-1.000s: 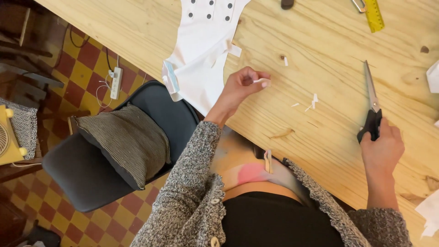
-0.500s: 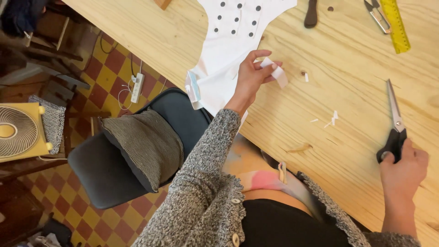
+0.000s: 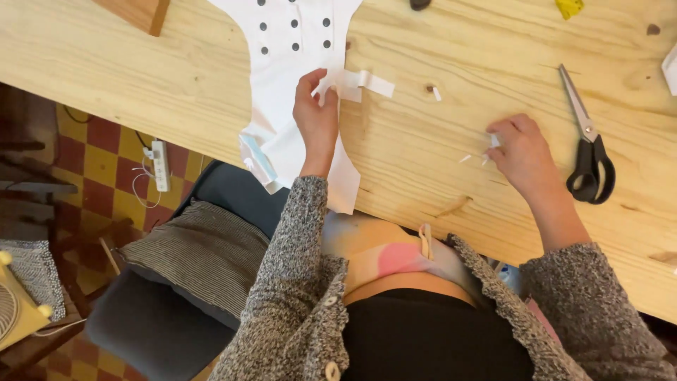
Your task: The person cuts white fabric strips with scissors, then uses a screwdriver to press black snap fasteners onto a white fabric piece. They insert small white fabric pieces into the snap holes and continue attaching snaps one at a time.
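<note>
1. Left hand (image 3: 317, 120), centre of frame: fingers pinched on a white paper strip (image 3: 363, 81), over the dotted white pattern sheet (image 3: 296, 42) at upper centre.
2. Right hand (image 3: 523, 152), right of centre: fingertips closed on small paper scraps (image 3: 486, 152) lying on the wooden table (image 3: 437, 127).
3. Scissors (image 3: 589, 152), far right: lying on the table, unheld.
4. Step, as judged: clearing offcuts after cutting; next calls for gathering the remaining scraps.
</note>
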